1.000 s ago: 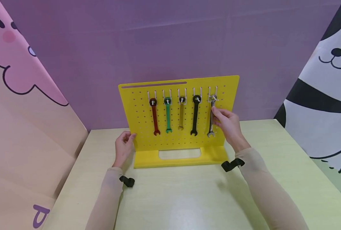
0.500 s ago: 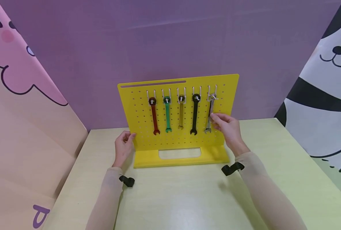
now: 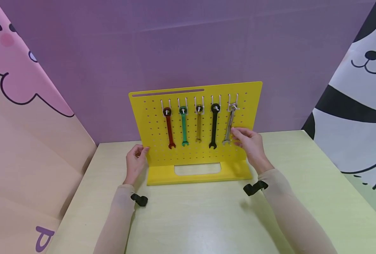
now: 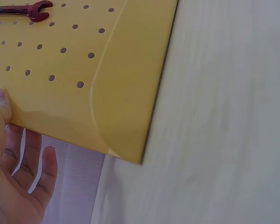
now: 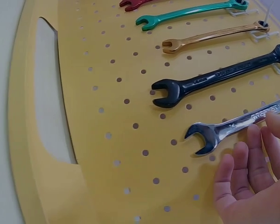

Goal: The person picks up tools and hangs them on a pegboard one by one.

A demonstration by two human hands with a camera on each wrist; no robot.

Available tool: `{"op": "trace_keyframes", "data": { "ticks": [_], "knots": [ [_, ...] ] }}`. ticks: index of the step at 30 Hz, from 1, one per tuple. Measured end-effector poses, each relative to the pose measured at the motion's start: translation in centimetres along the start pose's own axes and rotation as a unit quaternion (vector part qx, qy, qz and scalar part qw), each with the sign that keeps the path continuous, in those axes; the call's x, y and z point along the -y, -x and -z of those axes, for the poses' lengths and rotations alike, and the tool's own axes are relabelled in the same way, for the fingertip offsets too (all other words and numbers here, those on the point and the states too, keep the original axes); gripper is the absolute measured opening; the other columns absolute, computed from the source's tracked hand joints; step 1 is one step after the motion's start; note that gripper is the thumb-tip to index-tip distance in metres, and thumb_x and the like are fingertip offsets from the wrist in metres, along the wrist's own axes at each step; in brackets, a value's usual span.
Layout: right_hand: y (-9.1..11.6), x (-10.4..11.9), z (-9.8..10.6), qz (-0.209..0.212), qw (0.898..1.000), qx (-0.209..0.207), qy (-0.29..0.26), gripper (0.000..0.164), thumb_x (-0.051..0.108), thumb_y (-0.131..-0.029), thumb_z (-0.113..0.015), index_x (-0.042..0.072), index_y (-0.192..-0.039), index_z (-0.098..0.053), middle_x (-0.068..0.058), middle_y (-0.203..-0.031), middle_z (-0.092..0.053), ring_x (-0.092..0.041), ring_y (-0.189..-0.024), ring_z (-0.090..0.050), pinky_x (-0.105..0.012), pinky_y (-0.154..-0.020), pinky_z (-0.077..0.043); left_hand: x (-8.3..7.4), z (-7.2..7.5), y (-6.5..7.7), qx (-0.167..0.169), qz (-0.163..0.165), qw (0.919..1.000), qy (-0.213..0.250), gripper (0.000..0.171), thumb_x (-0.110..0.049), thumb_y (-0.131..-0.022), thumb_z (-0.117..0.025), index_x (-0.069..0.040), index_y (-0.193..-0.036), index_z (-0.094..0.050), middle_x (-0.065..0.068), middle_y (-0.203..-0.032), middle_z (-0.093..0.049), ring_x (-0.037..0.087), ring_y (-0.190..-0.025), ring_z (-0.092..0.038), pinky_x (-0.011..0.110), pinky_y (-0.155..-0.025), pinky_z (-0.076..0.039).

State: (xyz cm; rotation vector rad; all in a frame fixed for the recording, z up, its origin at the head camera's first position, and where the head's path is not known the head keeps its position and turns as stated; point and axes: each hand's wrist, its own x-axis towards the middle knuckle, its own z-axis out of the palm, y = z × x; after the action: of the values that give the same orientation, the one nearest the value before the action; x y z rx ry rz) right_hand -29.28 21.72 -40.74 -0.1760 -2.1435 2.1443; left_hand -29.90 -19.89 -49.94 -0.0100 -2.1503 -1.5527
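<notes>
My left hand [image 3: 135, 164] holds the left edge of a yellow pegboard [image 3: 156, 155], thumb [image 4: 1, 100] on its front and fingers beyond the edge. Near the board's right side, my right hand [image 3: 252, 148] pinches the shaft of a silver wrench [image 3: 229, 123] with the thumb [image 5: 279, 123] across it; where the fingertips meet is partly hidden. That wrench hangs by its ring end on a white hook and slants, its open jaw [image 5: 204, 137] down and leftward in the head view. Beside it hangs a black wrench [image 3: 214, 127].
Farther left on the hooks are a gold wrench [image 3: 199, 125], a green wrench [image 3: 183, 127] and a red wrench [image 3: 169, 128]. The board's base, with an oblong cutout, rests on a pale table [image 3: 191, 218]. A purple backdrop [image 3: 191, 46] stands behind.
The silver wrench's lower end has swung left, toward the black wrench. My right hand has slid slightly down and left along it. The left hand stays at the board's edge.
</notes>
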Motion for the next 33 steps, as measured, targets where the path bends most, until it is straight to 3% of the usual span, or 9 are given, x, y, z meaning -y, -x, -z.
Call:
{"op": "trace_keyframes", "data": {
  "ticks": [12,20,26,33],
  "knots": [
    [0.6,-2.3,0.5,-0.035,0.999,0.006,0.022,0.045,0.045,-0.1,-0.074,0.012,-0.129,-0.071,0.012,-0.107,-0.07,-0.012,-0.101,-0.065,-0.021,-0.091,-0.058,0.5,-0.4,-0.1,0.003,-0.012,0.9999,0.001,0.024,-0.024,-0.103,-0.073,0.0,-0.1,-0.072,-0.002,-0.084,-0.062,0.019,-0.079,-0.055,0.02,-0.068,-0.042],
    [1.0,-4.4,0.6,-0.053,0.999,0.009,0.009,0.05,0.045,-0.101,-0.073,0.008,-0.134,-0.068,0.014,-0.103,-0.072,-0.014,-0.099,-0.066,-0.018,-0.084,-0.058,0.4,-0.2,-0.3,0.005,-0.007,1.0,-0.004,0.025,-0.025,-0.103,-0.073,0.0,-0.102,-0.072,-0.002,-0.084,-0.062,0.017,-0.079,-0.053,0.021,-0.069,-0.04],
    [1.5,-5.9,0.6,-0.068,0.997,0.021,0.026,0.055,0.045,-0.104,-0.069,0.005,-0.141,-0.064,0.014,-0.106,-0.071,-0.015,-0.099,-0.067,-0.019,-0.084,-0.059,0.5,-0.2,-0.4,0.001,0.008,0.9999,-0.011,0.026,-0.027,-0.104,-0.072,-0.001,-0.104,-0.073,0.007,-0.088,-0.065,0.019,-0.082,-0.055,0.02,-0.071,-0.042],
    [2.4,-6.5,1.5,-0.064,0.997,0.014,0.027,0.055,0.041,-0.108,-0.062,0.004,-0.149,-0.057,0.015,-0.108,-0.069,-0.01,-0.099,-0.067,-0.018,-0.084,-0.058,0.3,0.5,-0.5,0.052,0.034,0.9965,-0.057,0.03,-0.032,-0.106,-0.069,-0.002,-0.108,-0.074,0.018,-0.103,-0.073,0.028,-0.096,-0.061,0.032,-0.087,-0.046]
  ]
}}
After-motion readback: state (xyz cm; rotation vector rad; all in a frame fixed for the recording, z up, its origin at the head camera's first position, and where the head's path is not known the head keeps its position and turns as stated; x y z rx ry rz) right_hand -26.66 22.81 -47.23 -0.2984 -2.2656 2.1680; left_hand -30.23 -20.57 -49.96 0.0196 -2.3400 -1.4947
